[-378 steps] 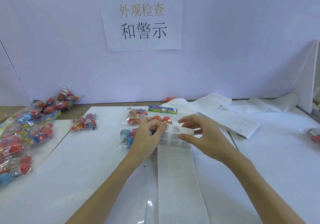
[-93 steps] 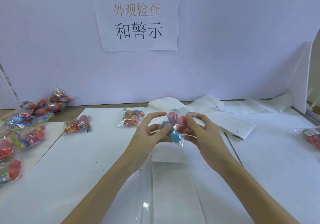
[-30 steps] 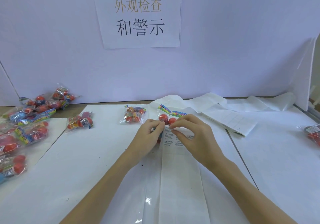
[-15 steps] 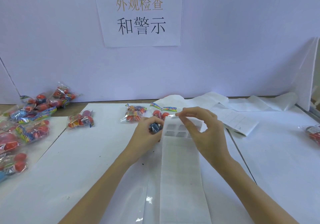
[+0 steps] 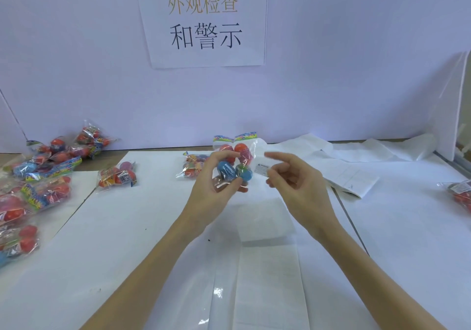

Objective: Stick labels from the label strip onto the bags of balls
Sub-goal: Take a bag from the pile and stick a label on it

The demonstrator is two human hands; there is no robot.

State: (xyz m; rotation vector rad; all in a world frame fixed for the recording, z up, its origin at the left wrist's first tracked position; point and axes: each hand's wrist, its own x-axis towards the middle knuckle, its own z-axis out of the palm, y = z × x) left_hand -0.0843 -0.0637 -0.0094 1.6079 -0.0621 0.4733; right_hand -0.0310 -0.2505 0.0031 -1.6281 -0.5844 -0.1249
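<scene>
Bags of balls are lying in several spots: a pile along the left edge of the table, one bag apart from it, another behind the left hand, and one at the far right edge. That last one is showing a small white patch, likely a label; on the others I cannot tell whether labels are on, so the count done is unclear, and my judgement is that much of the work is remaining. The left hand is holding the current bag up above the table, fingers curled round its lower balls, header card pointing up. The right hand is pinching a single peeled label between thumb and fingertip, index finger extended. The label is sitting just beside the bag's right side, apparently not yet touching the film. The label strip is lying flat on the white table below both hands, running toward the viewer; spent backing paper is trailing off at the rear right. Next step, as I judge it, is pressing the label onto the bag.
</scene>
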